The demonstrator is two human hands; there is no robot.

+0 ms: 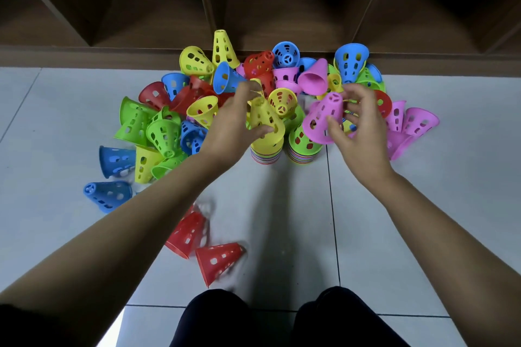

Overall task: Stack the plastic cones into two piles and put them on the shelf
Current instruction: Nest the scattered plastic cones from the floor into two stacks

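From where I stand, the shelf (pixel 282 8) at twelve o'clock shows no cones, so that part is all to come. Most loose cones (pixel 165 132) lie scattered from nine round to three o'clock (two red cones (pixel 220 262) stray toward six). At the centre the left pile (pixel 266 153) and right pile (pixel 303 151) stand side by side, many rims deep. The left hand (pixel 234 124) grips a yellow cone (pixel 265 118) over the left pile. The right hand (pixel 358 127) pinches a pink cone (pixel 324 118) above the right pile.
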